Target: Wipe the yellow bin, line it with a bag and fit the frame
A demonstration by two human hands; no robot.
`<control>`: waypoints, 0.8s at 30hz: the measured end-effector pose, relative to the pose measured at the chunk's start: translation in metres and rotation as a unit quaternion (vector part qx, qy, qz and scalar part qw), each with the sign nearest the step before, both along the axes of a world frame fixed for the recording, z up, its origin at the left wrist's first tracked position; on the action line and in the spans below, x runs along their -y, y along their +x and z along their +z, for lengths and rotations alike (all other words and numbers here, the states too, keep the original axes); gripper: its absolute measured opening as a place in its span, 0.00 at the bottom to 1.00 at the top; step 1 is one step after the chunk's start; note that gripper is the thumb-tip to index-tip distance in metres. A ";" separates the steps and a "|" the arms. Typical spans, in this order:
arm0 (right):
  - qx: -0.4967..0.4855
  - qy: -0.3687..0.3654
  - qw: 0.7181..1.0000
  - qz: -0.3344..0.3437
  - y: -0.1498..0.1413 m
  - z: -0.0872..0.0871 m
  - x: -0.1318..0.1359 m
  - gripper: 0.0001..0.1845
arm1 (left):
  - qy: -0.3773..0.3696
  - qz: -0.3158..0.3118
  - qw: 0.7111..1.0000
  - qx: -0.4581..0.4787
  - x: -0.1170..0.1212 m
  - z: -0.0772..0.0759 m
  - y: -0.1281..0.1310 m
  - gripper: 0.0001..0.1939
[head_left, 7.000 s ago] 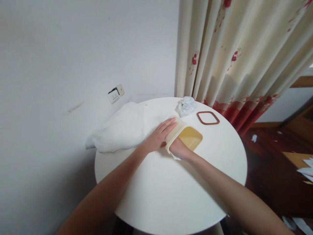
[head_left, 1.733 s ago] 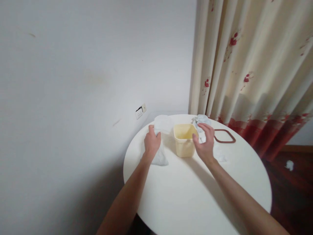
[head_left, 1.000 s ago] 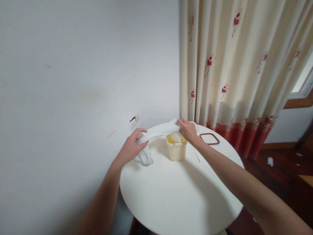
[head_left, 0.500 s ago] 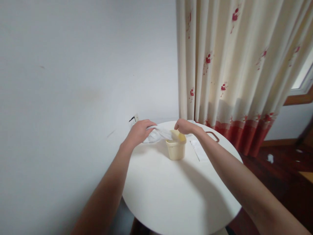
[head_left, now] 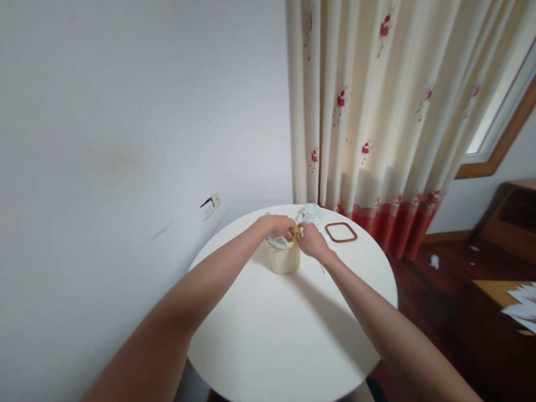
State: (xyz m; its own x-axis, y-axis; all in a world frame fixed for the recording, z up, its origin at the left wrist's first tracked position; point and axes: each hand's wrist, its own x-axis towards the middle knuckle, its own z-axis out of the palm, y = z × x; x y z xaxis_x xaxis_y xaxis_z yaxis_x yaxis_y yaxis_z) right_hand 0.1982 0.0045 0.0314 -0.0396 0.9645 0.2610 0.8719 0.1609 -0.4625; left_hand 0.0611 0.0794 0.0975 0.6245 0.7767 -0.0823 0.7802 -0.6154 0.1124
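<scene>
Cream tub (head_left: 285, 259) stands upright on the round white tabletop (head_left: 293, 329), toward the far side, mouth up. A white cloth (head_left: 277, 241) is bunched in the mouth, part of it showing above the rim; how deep it goes inside is hidden by the hands.

Left hand (head_left: 277, 226) is over the tub's far-left rim, fingers curled down and closed on the cloth. Right hand (head_left: 309, 244) is at the right rim, fingers pinched together at the cloth edge, touching the left hand's fingertips; whether it actually grips cloth or only presses it, can't tell.

Crumpled white wad (head_left: 310, 213) lies just behind the hands near the far edge of the tabletop, apart from the tub. Brown rounded-square ring (head_left: 340, 232) lies flat to the right of the wad, empty inside, clear of everything else.

No labels or print visible on the tub, ring or cloth. Wall socket (head_left: 210, 205) on the white wall to the left, markings too small to read. Cream curtain (head_left: 377, 111) with red flower print hangs behind the tabletop. White paper scraps (head_left: 434, 261) on the dark wood floor to the right.
</scene>
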 end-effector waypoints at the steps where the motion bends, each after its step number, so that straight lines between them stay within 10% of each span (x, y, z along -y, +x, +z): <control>1: -0.007 0.006 1.000 -0.001 0.001 -0.001 0.002 0.19 | -0.012 -0.018 1.000 -0.006 -0.002 0.002 -0.001 0.13; 7: -0.075 0.110 0.991 -0.007 0.001 0.006 0.000 0.16 | 0.160 -0.077 0.958 0.225 -0.002 0.014 -0.038 0.19; 13: -0.166 0.198 0.965 0.036 -0.028 0.019 0.002 0.19 | 0.219 0.234 0.803 0.502 0.011 -0.028 -0.080 0.11; 18: -0.157 0.132 0.977 0.057 -0.047 0.019 -0.014 0.29 | 0.125 0.207 0.833 0.498 0.031 -0.068 -0.077 0.11; 24: -0.237 0.148 0.958 0.063 -0.042 0.011 -0.036 0.27 | 0.045 0.150 0.837 0.524 0.035 -0.076 -0.058 0.15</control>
State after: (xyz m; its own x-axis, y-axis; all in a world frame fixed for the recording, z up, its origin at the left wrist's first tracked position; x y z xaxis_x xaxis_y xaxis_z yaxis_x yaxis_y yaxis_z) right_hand 0.1565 0.0404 0.0423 0.0399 0.8403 0.5406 0.5399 0.4372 -0.7193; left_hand 0.0030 0.0445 0.0210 0.0926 0.8847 0.4569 0.4028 -0.4529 0.7953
